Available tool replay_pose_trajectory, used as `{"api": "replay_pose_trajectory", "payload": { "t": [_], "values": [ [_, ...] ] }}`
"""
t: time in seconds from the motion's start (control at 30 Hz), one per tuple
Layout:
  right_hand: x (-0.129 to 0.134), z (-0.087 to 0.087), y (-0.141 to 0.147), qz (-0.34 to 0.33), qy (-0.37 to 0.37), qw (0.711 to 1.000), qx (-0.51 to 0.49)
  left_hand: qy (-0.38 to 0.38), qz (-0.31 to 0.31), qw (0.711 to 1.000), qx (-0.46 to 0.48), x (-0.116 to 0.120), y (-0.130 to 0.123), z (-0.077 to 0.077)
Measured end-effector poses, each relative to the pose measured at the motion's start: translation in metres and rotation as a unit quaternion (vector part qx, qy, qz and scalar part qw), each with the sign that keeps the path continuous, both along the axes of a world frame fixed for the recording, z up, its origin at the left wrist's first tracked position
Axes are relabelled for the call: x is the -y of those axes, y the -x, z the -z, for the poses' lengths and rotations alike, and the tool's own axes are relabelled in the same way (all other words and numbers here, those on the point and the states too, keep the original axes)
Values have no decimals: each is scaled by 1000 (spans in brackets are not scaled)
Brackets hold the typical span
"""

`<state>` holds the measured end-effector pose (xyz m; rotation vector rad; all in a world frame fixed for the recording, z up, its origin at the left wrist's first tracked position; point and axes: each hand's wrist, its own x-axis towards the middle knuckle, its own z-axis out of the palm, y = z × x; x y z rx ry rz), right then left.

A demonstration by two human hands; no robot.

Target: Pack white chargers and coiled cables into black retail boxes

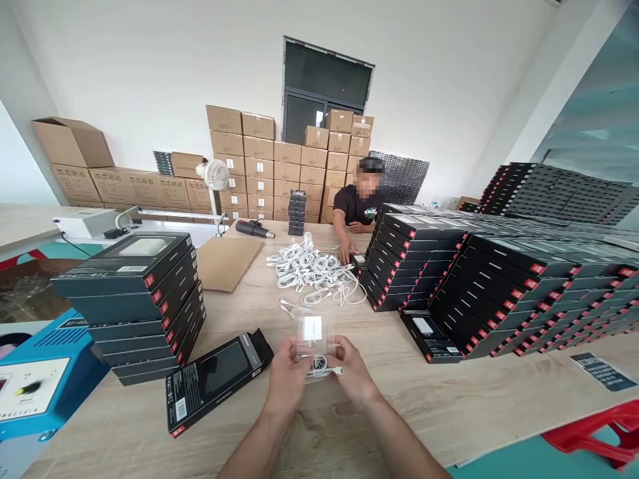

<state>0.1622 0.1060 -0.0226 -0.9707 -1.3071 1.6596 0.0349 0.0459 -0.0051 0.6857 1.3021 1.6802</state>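
My left hand (287,374) and my right hand (353,369) both grip a transparent plastic bag (310,339) just above the wooden table (399,392). Inside the bag are a white charger (312,330) and a coiled white cable (319,366). A black product box (214,380) lies on the table to the left of my hands, its end flap open. A tangled heap of white cables (312,269) lies ahead of my hands. Tall stacks of black boxes stand on both sides, with the left stack (134,306) closest to my left hand.
Across the table, a co-worker (358,205) reaches a hand (345,253) towards a small black box. A cardboard sheet (227,263), a black heat gun (254,229) and a blue machine (44,372) sit nearby. Brown cartons (269,159) fill the back wall.
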Motion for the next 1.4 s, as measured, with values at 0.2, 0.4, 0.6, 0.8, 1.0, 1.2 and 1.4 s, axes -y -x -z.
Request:
{"api": "replay_pose_trajectory", "payload": {
  "t": [0.2,0.4,0.6,0.8,1.0,1.2,1.4],
  "values": [
    [-15,-5,7,75,-96,992,16,25,109,993,35,-17,15,-20],
    [-21,-15,0,88,-95,992,1,23,109,989,94,-30,27,-17],
    [-8,-13,-6,107,-289,941,139,25,58,990,129,-35,23,5],
    [16,-24,-9,-4,-463,873,155,25,46,986,160,-36,23,12],
    [15,-17,-6,22,-363,923,125,22,27,991,131,-33,14,11],
    [-13,-19,-1,153,-134,979,-17,-70,101,983,139,-25,11,-2],
    [-15,-25,-3,99,-124,986,-57,-78,166,952,245,-21,21,-8]
  ]
}}
